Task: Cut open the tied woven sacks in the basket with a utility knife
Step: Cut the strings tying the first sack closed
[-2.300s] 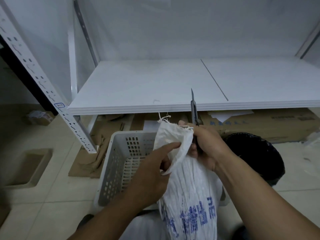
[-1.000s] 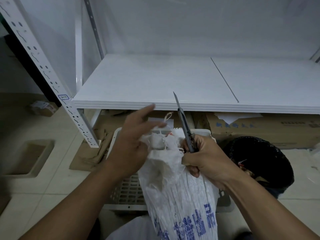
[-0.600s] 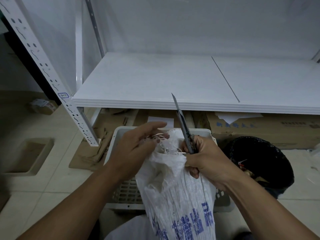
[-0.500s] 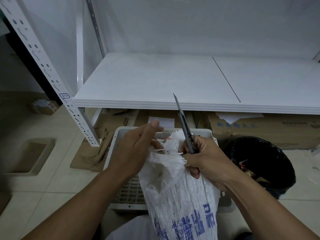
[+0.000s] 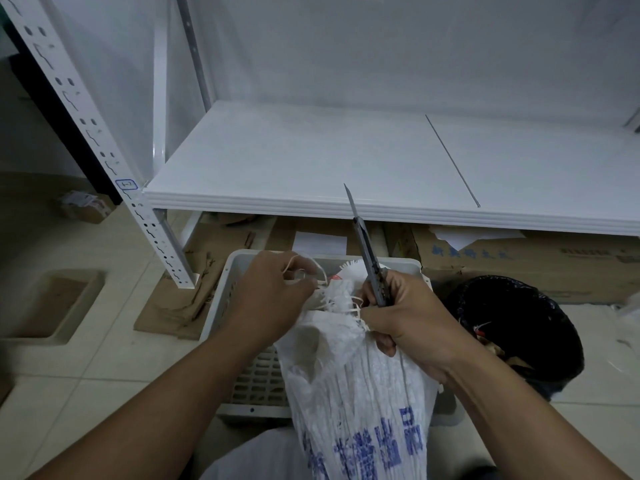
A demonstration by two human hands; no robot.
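The woven sack stands upright nearest the person, its long axis rising to a frayed neck over the basket. The left hand pinches loose string just left of the neck. The right hand clamps neck and utility knife, blade pointing up and away toward the shelf.

The light around me is dim, cool and even, with a bluish cast. The white shelf at twelve o'clock is the brightest surface, without glare. Under it lies soft shadow. Straight uprights bow at ten o'clock from wide-angle distortion. My forearms at six o'clock look slightly soft.
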